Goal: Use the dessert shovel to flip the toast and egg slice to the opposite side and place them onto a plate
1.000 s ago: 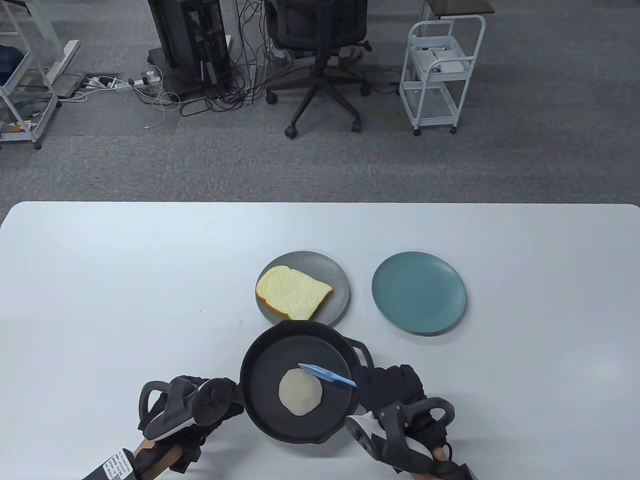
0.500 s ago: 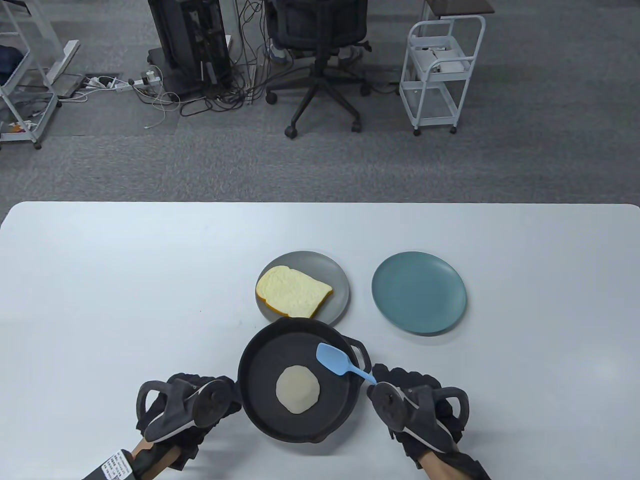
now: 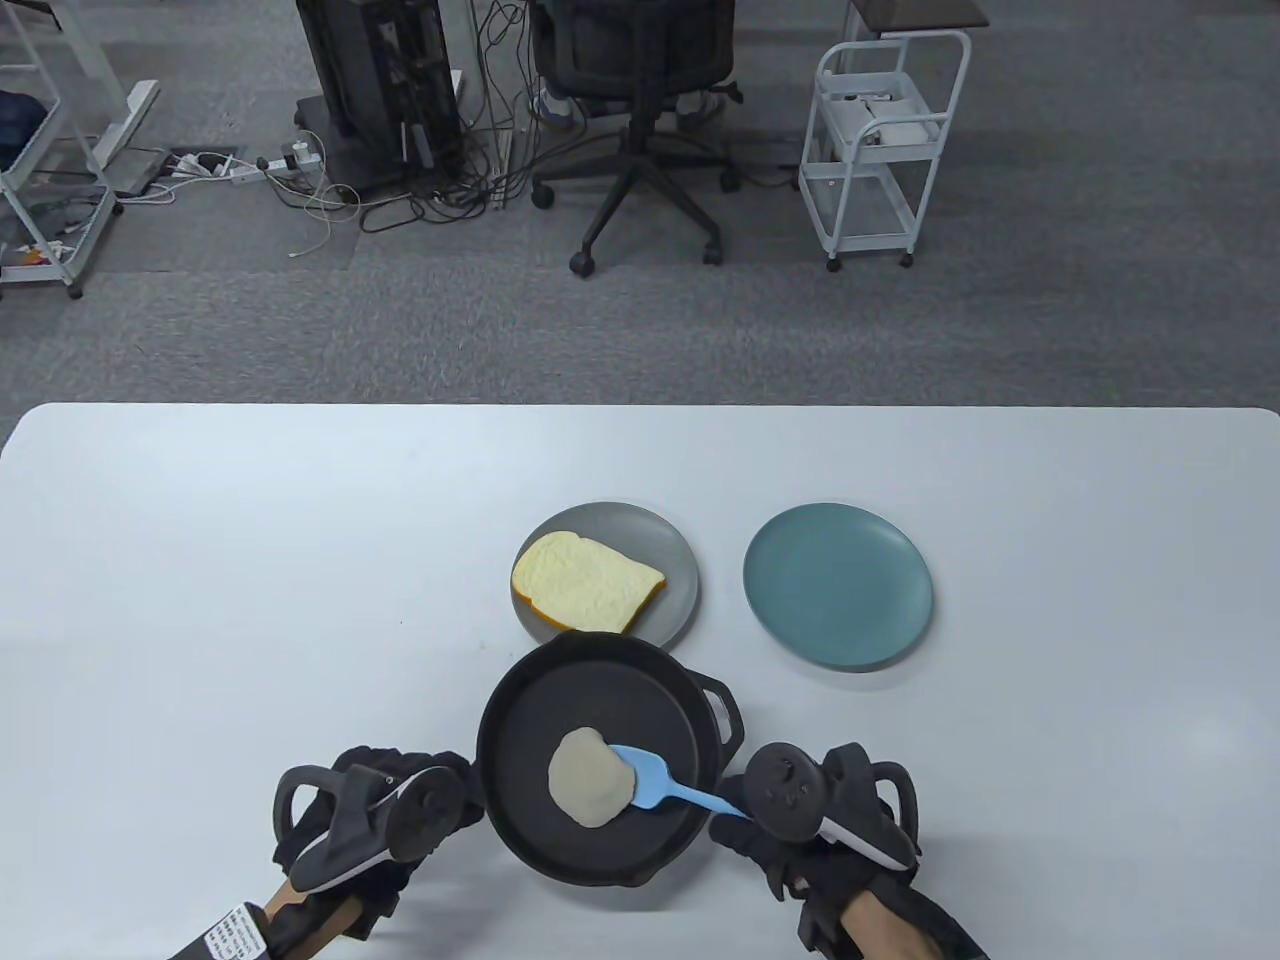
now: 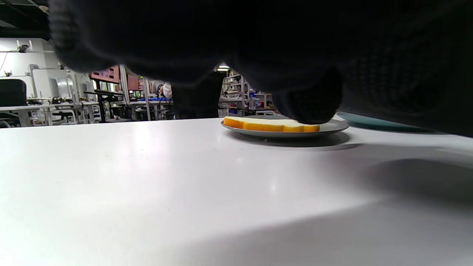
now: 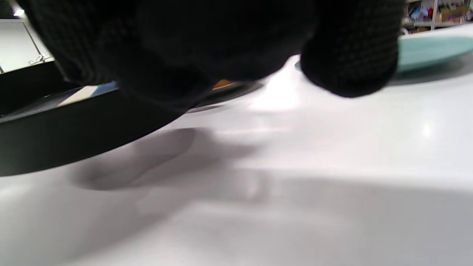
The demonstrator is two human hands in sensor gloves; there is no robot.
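Right hand [image 3: 830,830] grips the blue shovel [image 3: 650,782] against the egg slice [image 3: 588,790] in the pan [image 3: 520,720]; toast [image 3: 585,585] sits on the grey plate [image 3: 675,560].

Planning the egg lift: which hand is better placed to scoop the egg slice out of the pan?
Right. The right hand holds the blue dessert shovel, its blade at the egg slice. The left hand is at the pan, likely steadying it.

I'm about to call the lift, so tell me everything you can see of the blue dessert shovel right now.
The dessert shovel is light blue, apparently plastic or silicone, with a rounded flat blade and a thin handle. It lies low and slanted inside the black pan, its blade tip at the egg slice, at or under its right edge. The handle runs right over the pan rim to the right hand, which holds its end.
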